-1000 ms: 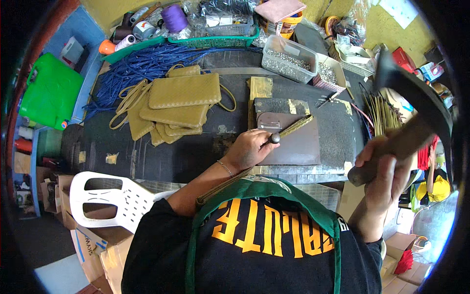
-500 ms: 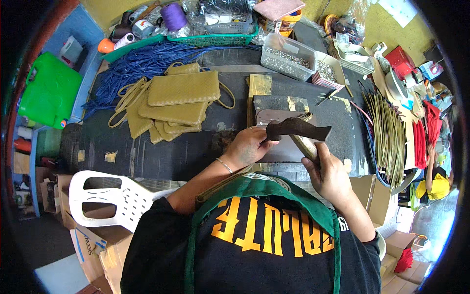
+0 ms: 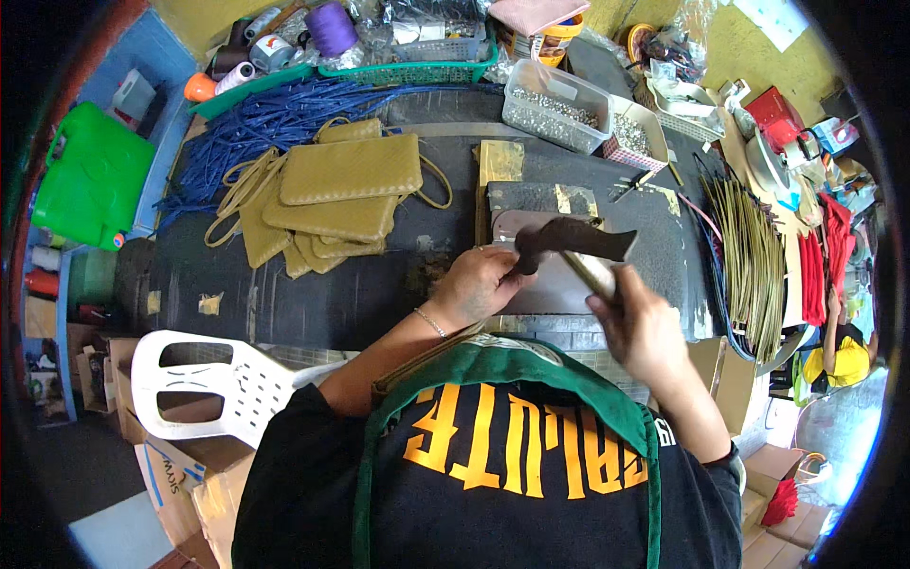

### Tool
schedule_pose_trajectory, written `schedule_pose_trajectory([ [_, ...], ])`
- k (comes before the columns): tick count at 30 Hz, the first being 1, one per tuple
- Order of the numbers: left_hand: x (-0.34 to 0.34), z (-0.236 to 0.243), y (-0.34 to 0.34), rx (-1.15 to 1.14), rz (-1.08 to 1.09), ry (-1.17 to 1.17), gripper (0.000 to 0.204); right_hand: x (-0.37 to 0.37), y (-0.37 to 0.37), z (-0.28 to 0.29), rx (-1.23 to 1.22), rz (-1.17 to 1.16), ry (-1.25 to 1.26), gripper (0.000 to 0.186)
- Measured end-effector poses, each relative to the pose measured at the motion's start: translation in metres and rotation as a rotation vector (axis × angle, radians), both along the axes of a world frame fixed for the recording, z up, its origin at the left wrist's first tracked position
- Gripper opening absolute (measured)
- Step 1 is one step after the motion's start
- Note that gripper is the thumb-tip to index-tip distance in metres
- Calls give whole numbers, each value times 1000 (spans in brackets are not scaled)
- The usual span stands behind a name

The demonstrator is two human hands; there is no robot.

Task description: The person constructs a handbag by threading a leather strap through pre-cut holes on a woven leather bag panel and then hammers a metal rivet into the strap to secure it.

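My right hand (image 3: 643,321) is closed round the wooden handle of a hammer (image 3: 586,239), whose dark metal head is held over a grey metal plate (image 3: 545,296) on the workbench. The hammer and the hand are slightly blurred. Just left of the hammer head, my left hand (image 3: 477,284) has its thumb and fingers pinched together above the plate's left edge. Whatever they pinch is hidden behind the hammer head and fingers. Farther left lies a pile of olive woven pouches (image 3: 351,171) with thin straps.
Behind the pouches are blue cords (image 3: 242,133) and a green basket (image 3: 408,72). Tubs of small metal parts (image 3: 555,109) stand at the back. Olive strips (image 3: 754,256) hang at the right edge. A white plastic chair (image 3: 204,379) stands near left; another person in yellow (image 3: 834,363) is far right.
The hammer has shifted slightly with my right hand, and both are now blurred. An olive piece seen behind the hammer head before is now covered. My left hand keeps its pinch.
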State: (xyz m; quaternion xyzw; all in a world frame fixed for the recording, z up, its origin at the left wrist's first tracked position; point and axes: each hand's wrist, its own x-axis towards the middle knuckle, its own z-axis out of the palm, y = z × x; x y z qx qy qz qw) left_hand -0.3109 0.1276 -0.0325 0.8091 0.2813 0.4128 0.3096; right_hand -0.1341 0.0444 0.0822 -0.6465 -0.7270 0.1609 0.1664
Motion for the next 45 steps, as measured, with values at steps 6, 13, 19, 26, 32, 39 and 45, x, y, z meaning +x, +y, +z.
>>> schedule_pose_trajectory([
  [6,-4,-12,-5,-296,102,-63,17,11,63,1,185,25,-70,25],
  [13,9,-28,-5,-571,190,-329,20,19,161,-91,198,83,-353,27],
  [19,-10,-11,-9,-624,348,-95,13,12,184,-115,97,80,-493,39],
  [26,-23,-15,-1,-658,241,162,15,10,170,-114,430,157,-441,29],
  [32,-32,-22,-3,-835,103,-161,17,1,100,-67,287,464,49,16],
  [39,-27,11,-23,-890,99,-580,21,-17,54,-82,-458,56,915,13],
  [45,-23,12,-33,-780,122,-571,20,-29,58,-90,-727,22,1375,12],
])
